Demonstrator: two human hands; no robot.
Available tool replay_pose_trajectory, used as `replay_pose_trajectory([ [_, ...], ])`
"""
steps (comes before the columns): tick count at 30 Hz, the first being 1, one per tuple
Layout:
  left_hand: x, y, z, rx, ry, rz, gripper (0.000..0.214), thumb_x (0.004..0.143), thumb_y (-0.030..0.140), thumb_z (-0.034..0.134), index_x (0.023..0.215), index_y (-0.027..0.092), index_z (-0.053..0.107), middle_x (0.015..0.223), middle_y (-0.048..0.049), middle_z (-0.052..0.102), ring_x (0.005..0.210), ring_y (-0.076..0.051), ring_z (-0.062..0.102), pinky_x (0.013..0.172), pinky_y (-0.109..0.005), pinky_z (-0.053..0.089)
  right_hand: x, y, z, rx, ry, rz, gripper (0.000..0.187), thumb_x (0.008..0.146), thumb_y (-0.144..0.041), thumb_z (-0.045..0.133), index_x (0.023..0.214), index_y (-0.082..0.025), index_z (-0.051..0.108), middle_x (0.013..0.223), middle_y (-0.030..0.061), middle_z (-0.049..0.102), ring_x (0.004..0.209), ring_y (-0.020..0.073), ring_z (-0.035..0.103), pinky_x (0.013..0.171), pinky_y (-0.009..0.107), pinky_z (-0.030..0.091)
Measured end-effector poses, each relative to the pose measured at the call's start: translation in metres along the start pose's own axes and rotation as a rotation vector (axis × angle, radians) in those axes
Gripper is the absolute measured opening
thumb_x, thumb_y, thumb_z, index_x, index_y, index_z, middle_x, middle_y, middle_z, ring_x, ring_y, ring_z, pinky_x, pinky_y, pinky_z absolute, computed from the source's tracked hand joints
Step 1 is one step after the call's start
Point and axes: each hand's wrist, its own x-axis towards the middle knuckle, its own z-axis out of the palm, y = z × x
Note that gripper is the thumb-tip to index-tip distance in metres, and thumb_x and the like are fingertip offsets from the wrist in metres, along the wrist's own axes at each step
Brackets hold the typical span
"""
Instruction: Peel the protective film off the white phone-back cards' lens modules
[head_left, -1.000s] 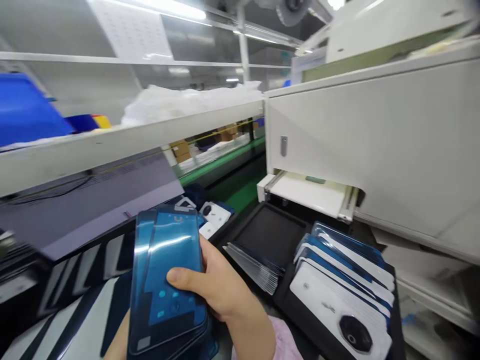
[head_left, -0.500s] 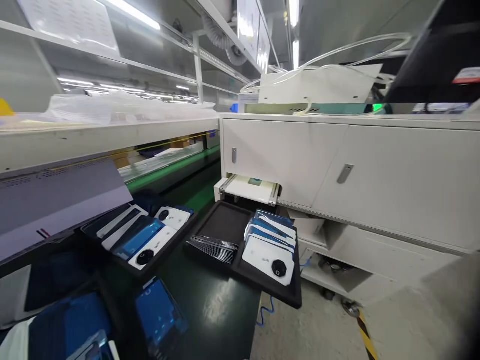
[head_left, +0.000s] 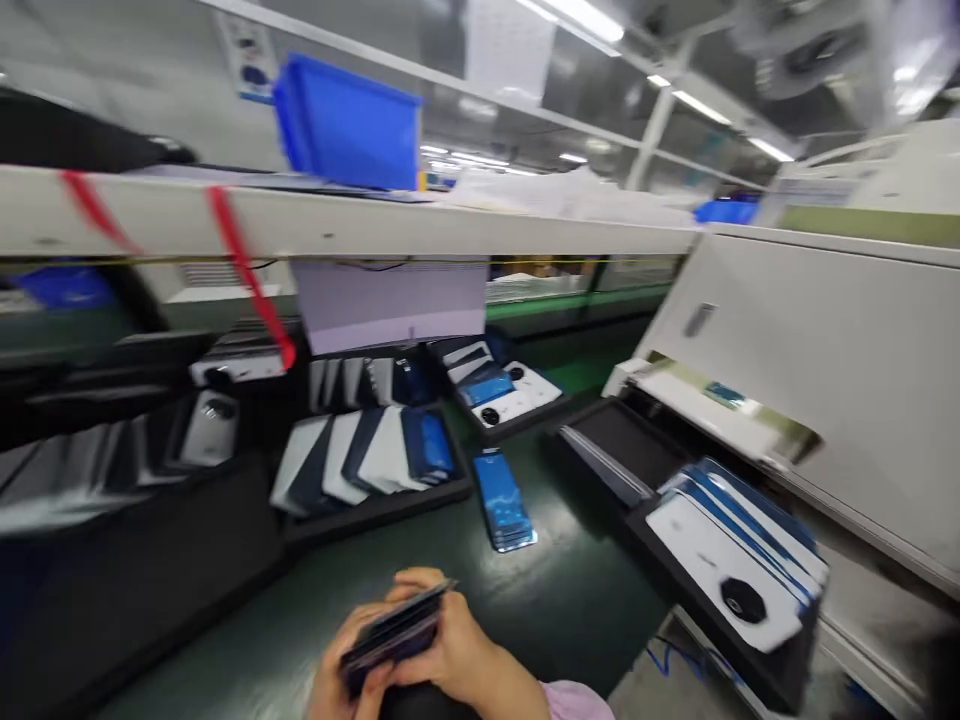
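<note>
My left hand [head_left: 337, 660] and my right hand [head_left: 466, 648] are both closed around a small stack of thin dark panels [head_left: 397, 632], about phone-sized and seen edge-on. The left grips its near left end, the right its far right end, with fingers along the sides. Motion blurs the stack, so its exact kind is unclear. Beyond my hands a pile of blue film-covered panels [head_left: 504, 498] lies on the dark green bench [head_left: 555, 590]. To the left, a black tray [head_left: 375, 520] holds white and dark blue phone back covers [head_left: 349, 455] in a fanned row.
At the right, a black tray [head_left: 675, 560] carries white phone back covers [head_left: 724, 570] with round black camera rings. Behind it, a short conveyor [head_left: 701, 408] sticks out of a white machine [head_left: 847, 380]. A blue bin [head_left: 352, 125] stands on the shelf [head_left: 420, 225]. Red straps [head_left: 244, 265] hang at left.
The view has swung left, bringing the left trays and blue bin into sight. My hands, out of view before, now appear at the bottom with the dark stack in them.
</note>
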Motion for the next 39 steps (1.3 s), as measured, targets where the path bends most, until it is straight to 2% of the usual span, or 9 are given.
replay_pose_trajectory([
  [4, -0.013, -0.022, -0.009, -0.025, 0.039, 0.225, 0.046, 0.085, 0.070, 0.074, 0.116, 0.036, 0.072, 0.102, -0.0049, 0.079, 0.096, -0.030, 0.075, 0.086, -0.043, 0.063, -0.010, 0.017, 0.012, 0.022, -0.073, -0.033, 0.110, 0.053, -0.064, 0.099, 0.146, -0.028, 0.052, 0.123, 0.0108, 0.075, 0.114, 0.0323, 0.073, 0.105, 0.046, 0.053],
  [10, -0.027, -0.028, -0.006, -0.015, -0.022, 0.252, 0.078, 0.084, 0.078, 0.069, 0.148, 0.035, 0.054, 0.129, -0.0125, 0.067, 0.119, -0.036, 0.068, 0.101, -0.052, 0.057, -0.023, 0.016, 0.005, -0.007, -0.107, -0.069, 0.115, 0.059, -0.057, 0.099, 0.155, -0.028, 0.043, 0.147, 0.0148, 0.060, 0.136, 0.0364, 0.059, 0.118, 0.055, 0.041],
  [14, -0.025, -0.036, -0.004, 0.002, -0.022, 0.172, 0.086, 0.080, 0.087, 0.063, 0.142, 0.028, 0.058, 0.128, -0.0149, 0.061, 0.119, -0.039, 0.066, 0.102, -0.056, 0.055, -0.017, 0.007, 0.005, -0.014, -0.136, -0.056, 0.077, 0.081, -0.049, 0.089, 0.145, -0.023, 0.056, 0.137, 0.0110, 0.066, 0.126, 0.0339, 0.064, 0.111, 0.061, 0.047],
  [17, -0.020, -0.036, -0.005, 0.032, -0.015, 0.055, 0.082, 0.080, 0.079, 0.071, 0.137, 0.022, 0.059, 0.127, -0.0168, 0.061, 0.119, -0.040, 0.066, 0.103, -0.057, 0.054, -0.009, 0.006, 0.009, 0.002, -0.128, -0.024, 0.043, 0.093, -0.040, 0.080, 0.128, -0.019, 0.066, 0.120, 0.0069, 0.071, 0.108, 0.0265, 0.070, 0.097, 0.051, 0.057],
  [22, -0.004, -0.014, -0.004, 0.118, -0.011, -0.179, 0.062, 0.075, 0.031, 0.083, 0.131, 0.018, 0.061, 0.123, -0.0172, 0.070, 0.117, -0.039, 0.069, 0.105, -0.056, 0.052, -0.003, 0.009, 0.011, 0.071, -0.048, 0.123, 0.023, 0.098, -0.033, 0.076, 0.113, -0.016, 0.071, 0.108, 0.0042, 0.074, 0.095, 0.0215, 0.073, 0.087, 0.043, 0.061],
  [27, 0.016, 0.027, -0.007, 0.215, 0.003, -0.394, 0.054, 0.084, 0.031, 0.074, 0.130, 0.005, 0.064, 0.121, -0.0300, 0.073, 0.115, -0.051, 0.070, 0.098, -0.063, 0.053, -0.005, 0.006, 0.025, 0.248, 0.046, 0.363, 0.041, 0.093, -0.043, 0.080, 0.123, -0.017, 0.070, 0.110, 0.0064, 0.079, 0.098, 0.0239, 0.077, 0.094, 0.048, 0.061],
  [30, 0.018, 0.059, -0.031, 0.149, -0.129, -0.389, 0.077, 0.083, 0.033, 0.081, 0.152, 0.010, 0.055, 0.138, -0.0256, 0.071, 0.120, -0.045, 0.073, 0.103, -0.053, 0.056, -0.014, -0.004, 0.033, 0.361, 0.061, 0.526, 0.059, 0.085, -0.067, 0.077, 0.121, -0.019, 0.074, 0.104, 0.0082, 0.084, 0.092, 0.0278, 0.081, 0.087, 0.047, 0.064],
  [34, -0.004, 0.074, -0.062, -0.076, -0.395, -0.267, 0.113, 0.070, 0.027, 0.096, 0.166, 0.026, 0.037, 0.172, -0.0135, 0.041, 0.156, -0.040, 0.041, 0.128, -0.052, 0.031, -0.027, -0.027, 0.035, 0.426, 0.044, 0.649, 0.062, 0.091, -0.075, 0.061, 0.112, -0.021, 0.083, 0.096, 0.0107, 0.085, 0.099, 0.0351, 0.081, 0.086, 0.052, 0.065],
  [39, -0.066, 0.019, -0.020, -0.319, -0.037, -0.384, 0.148, 0.055, 0.034, 0.104, 0.172, 0.019, 0.014, 0.172, -0.0254, 0.034, 0.158, -0.044, 0.035, 0.130, -0.062, 0.018, -0.024, -0.033, 0.050, 0.485, 0.051, 0.619, 0.062, 0.090, -0.076, 0.061, 0.096, -0.021, 0.087, 0.087, 0.0116, 0.085, 0.108, 0.0380, 0.079, 0.091, 0.055, 0.064],
])
